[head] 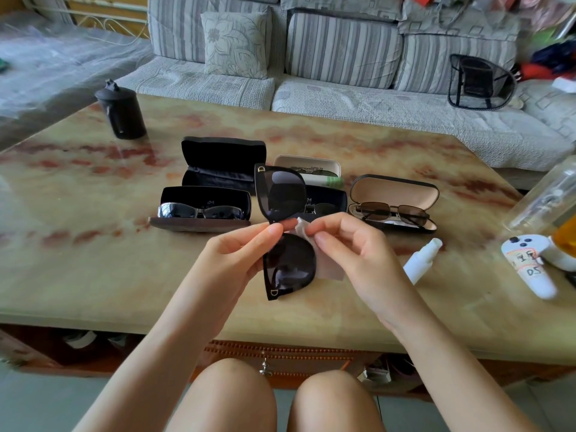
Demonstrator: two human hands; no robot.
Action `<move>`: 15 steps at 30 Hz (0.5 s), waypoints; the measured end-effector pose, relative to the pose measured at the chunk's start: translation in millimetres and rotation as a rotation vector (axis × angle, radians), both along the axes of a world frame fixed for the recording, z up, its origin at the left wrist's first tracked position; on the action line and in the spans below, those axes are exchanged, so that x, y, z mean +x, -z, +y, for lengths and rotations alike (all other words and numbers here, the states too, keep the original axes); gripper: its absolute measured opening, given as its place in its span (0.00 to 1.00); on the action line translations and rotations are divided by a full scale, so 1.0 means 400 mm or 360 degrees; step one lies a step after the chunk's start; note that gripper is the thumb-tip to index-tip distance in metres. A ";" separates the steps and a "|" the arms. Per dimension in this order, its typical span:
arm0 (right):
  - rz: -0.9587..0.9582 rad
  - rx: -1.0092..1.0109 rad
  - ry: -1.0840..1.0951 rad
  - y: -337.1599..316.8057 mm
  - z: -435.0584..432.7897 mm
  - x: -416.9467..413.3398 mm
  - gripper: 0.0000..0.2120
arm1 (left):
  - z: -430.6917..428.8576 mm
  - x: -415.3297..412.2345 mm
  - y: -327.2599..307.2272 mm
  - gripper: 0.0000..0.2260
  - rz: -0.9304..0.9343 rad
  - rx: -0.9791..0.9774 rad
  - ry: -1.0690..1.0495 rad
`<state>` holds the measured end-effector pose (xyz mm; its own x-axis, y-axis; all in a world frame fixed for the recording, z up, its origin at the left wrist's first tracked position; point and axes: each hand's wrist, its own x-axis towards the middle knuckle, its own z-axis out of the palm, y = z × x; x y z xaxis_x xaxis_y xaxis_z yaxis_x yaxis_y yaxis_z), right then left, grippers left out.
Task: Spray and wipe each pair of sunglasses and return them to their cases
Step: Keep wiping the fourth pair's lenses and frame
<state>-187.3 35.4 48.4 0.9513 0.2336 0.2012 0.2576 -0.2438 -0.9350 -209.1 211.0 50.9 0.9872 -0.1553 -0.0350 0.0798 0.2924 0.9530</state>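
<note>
Knees (224, 397) below, left hand (240, 247) pinches black sunglasses (290, 263) at the bridge, steadying them for the cloth (327, 269) pinched in right hand (352, 244).

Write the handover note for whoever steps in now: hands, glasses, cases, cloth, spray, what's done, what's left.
Left hand pinches the black sunglasses at the bridge, above the table. Right hand pinches the white cloth against them.
Spray bottle lies on the table, right of the hands. Empty black case stands open at back left; the tan-lined case and the brown-based case hold pairs.
Done: this pair is out, cloth on it; whether the other pairs are clean cannot be told.
Left: finish wiping, case it, probably in the empty one.
</note>
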 end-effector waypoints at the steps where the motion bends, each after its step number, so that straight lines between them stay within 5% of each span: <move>1: 0.0021 0.0006 -0.0002 0.000 0.000 -0.002 0.09 | 0.000 -0.001 -0.001 0.15 -0.0007 -0.0013 -0.0009; 15: 0.0326 0.0116 -0.0053 -0.006 -0.018 0.022 0.15 | -0.008 -0.002 -0.003 0.13 0.0000 -0.0040 0.0104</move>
